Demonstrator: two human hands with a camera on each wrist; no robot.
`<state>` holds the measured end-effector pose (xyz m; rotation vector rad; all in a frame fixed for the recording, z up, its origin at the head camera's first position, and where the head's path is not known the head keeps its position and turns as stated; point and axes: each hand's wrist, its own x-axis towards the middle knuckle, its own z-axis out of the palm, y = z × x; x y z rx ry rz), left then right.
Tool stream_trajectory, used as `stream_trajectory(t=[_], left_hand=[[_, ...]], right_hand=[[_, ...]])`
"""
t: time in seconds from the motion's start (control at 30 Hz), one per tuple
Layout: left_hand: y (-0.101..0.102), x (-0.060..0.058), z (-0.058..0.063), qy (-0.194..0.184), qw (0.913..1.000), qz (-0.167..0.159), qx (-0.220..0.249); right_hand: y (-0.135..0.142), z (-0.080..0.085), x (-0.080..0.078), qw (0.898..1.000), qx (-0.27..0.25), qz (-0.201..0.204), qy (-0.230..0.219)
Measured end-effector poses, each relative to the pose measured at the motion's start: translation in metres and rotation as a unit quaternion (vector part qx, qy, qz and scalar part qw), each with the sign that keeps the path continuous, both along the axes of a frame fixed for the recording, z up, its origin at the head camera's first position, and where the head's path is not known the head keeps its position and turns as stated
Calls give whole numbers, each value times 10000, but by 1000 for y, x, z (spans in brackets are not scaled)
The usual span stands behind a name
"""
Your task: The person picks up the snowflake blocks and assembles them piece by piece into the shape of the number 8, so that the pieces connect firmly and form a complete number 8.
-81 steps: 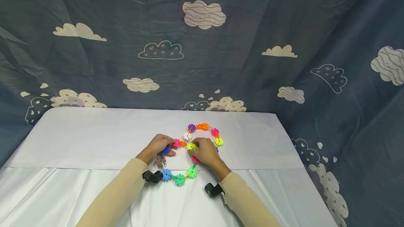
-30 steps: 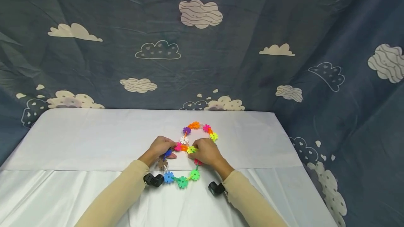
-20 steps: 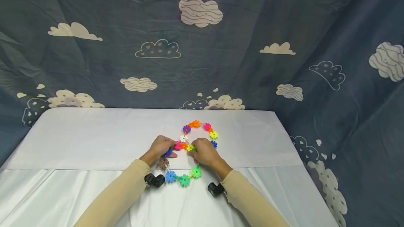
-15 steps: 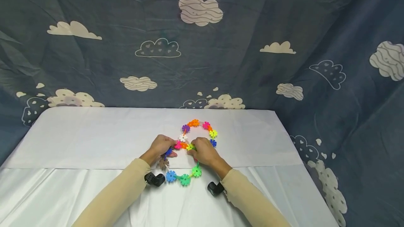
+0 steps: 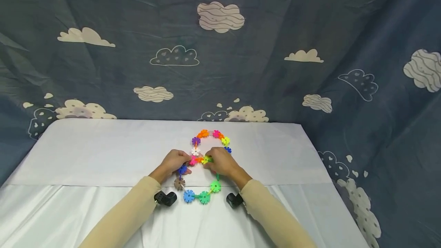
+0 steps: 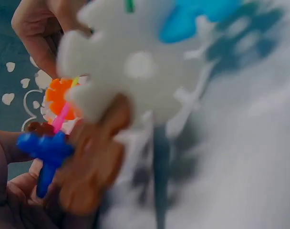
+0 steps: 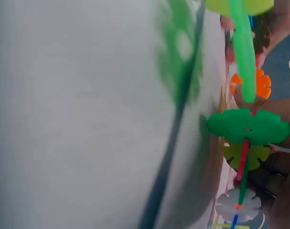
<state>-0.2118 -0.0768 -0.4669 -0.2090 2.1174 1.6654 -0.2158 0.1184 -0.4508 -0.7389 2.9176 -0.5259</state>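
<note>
Notched plastic flower discs of many colours are linked into two joined loops, like a figure eight, in the head view. My left hand [image 5: 173, 161] pinches the chain by the pink disc [image 5: 193, 160], with the blue disc [image 5: 182, 169] just under its fingers. Opposite it, my right hand [image 5: 222, 161] pinches the yellow disc [image 5: 206, 159]. An orange disc [image 5: 199, 160] spans the short gap between the hands. The left wrist view shows a brown disc [image 6: 90, 167] and a whitish disc [image 6: 135, 67] close up. A green disc [image 7: 250, 126] lies near my right hand in the right wrist view.
The far loop carries a purple disc [image 5: 196, 141] and a white disc [image 5: 195, 151]. The near loop bends towards me through a light blue disc [image 5: 189, 196] and a green disc [image 5: 204, 197]. White cloth [image 5: 103, 152] covers the table; a cloud-print curtain [image 5: 241, 68] hangs behind.
The far loop has shifted left and now stands more directly above the hands. The near loop's lower discs have moved slightly right. Both hands keep their grip on the chain.
</note>
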Motion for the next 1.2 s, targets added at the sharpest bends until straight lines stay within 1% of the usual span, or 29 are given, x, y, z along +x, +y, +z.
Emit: stream_trajectory(t=[0.1,0.23,0.37,0.47,0.53,0.63,0.8,1.03,1.2], left_hand=[[-3,2,3,411,9976,6,-562],[-7,4,5,836,9887,-6,-1243],[-11,5,6,992,9810,-36,-1669],[-13,7,9,1070,9737,-124,-2006],[-15,8,10,1125,9696,-185,-2164],[-18,9,10,1181,9652,-215,-2323],[-23,7,8,1266,9626,-194,-2389],[-26,9,11,1158,9654,-201,-2328],[-27,11,8,1127,9655,-198,-2338]], right_hand=[[-1,1,-6,9998,-10,159,-99],[-4,2,-14,9991,76,301,-300],[-8,2,-22,9975,202,537,-414],[-10,2,-26,9960,295,708,-451],[-12,2,-28,9953,335,754,-498],[-15,2,-29,9951,370,754,-530],[-20,3,-28,9955,339,737,-496],[-23,3,-24,9964,303,682,-404],[-26,-3,-21,9970,353,626,-298]])
